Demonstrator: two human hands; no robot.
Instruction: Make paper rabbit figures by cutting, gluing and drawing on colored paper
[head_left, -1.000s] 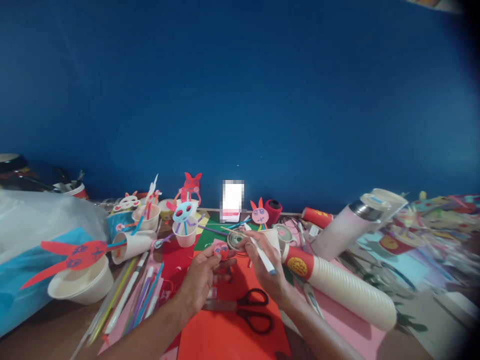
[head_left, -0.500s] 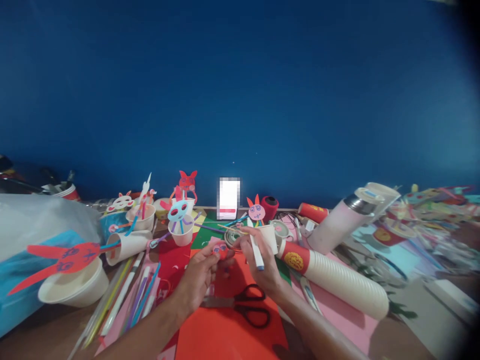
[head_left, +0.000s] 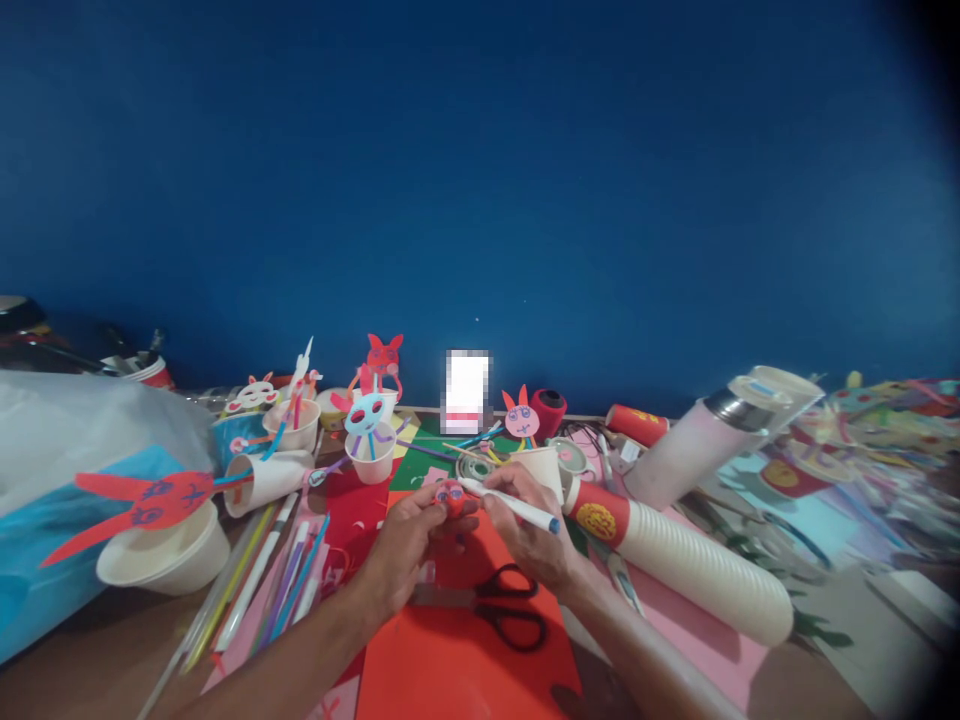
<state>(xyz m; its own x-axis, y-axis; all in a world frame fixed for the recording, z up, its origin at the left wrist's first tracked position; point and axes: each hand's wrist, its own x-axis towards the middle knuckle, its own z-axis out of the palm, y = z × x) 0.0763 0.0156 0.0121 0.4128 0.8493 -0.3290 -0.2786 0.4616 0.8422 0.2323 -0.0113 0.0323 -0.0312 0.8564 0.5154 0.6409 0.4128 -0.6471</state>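
Note:
Between its thumb and fingers my left hand [head_left: 409, 545] pinches a small red paper cutout [head_left: 452, 497] with drawn eyes on it. My right hand [head_left: 532, 530] grips a white marker [head_left: 517, 506] with a blue end, its other end close to the cutout's right side; whether it touches, I cannot tell. Below both hands, black-handled scissors [head_left: 517, 612] lie on red-orange paper [head_left: 450, 665]. A pink paper rabbit face [head_left: 520, 420] rises from a paper cup [head_left: 541, 468] just beyond my right hand.
A long stack of paper cups [head_left: 705, 560] lies to the right, with a tilted bottle [head_left: 690, 450] behind it. Markers [head_left: 259, 580] and a cup [head_left: 165, 560] under a red rabbit cutout [head_left: 146, 505] are at left. A lit phone [head_left: 466, 390] stands by the blue wall.
My right hand has turned the marker from steep to nearly level and brought one end to the red cutout. The whole view has shifted slightly.

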